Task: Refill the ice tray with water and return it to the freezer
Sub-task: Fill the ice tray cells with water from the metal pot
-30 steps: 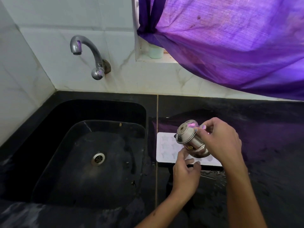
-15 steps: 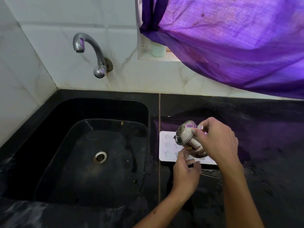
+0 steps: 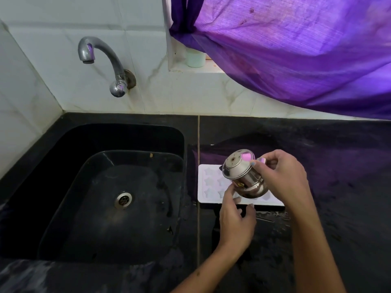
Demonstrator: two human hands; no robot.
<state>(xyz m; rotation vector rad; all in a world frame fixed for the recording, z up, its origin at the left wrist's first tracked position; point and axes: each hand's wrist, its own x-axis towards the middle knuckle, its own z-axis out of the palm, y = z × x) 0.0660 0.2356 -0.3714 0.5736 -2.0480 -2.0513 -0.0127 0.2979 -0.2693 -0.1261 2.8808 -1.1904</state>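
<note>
The white ice tray (image 3: 213, 187) with star-shaped cells lies flat on the black table (image 3: 338, 166), just right of the dark sink (image 3: 105, 197); the right hand (image 3: 283, 176) grips a small steel pot (image 3: 243, 174) tilted on its side above the tray, mouth turned toward the sink; the left hand (image 3: 236, 220) sits at the tray's near edge, fingers loosely curled and holding nothing, one fingertip touching the pot's underside; a curved tap (image 3: 101, 60) juts from the tiled wall; a purple curtain (image 3: 296, 49) hangs over the upper right.
</note>
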